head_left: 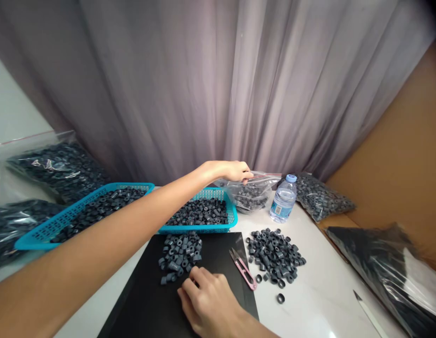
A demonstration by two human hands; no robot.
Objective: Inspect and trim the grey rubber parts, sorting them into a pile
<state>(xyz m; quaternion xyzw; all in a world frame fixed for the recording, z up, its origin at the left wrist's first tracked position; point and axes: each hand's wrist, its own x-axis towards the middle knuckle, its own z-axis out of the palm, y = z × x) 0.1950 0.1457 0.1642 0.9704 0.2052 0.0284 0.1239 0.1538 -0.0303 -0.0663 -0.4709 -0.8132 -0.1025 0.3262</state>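
Note:
My left hand (237, 172) reaches far forward to the mouth of a clear zip bag (251, 196) partly filled with small dark grey rings. Its fingers are pinched together at the bag's edge; what lies between them is hidden. On a black board (140, 291), my right hand (209, 300) rests with fingers curled, just in front of a small pile of grey plastic rings (180, 251). Whatever its fingertips hold cannot be made out. Pink thread snips (244, 270) lie on the board's right side, blades pointing away from me.
Two blue baskets (232, 217) hold more rings; my left forearm crosses above them. A loose heap of rings (274, 256) lies right of the board, near a water bottle (284, 199). Filled bags (59, 164) stand at both sides. A pointed white tool (369, 312) lies front right.

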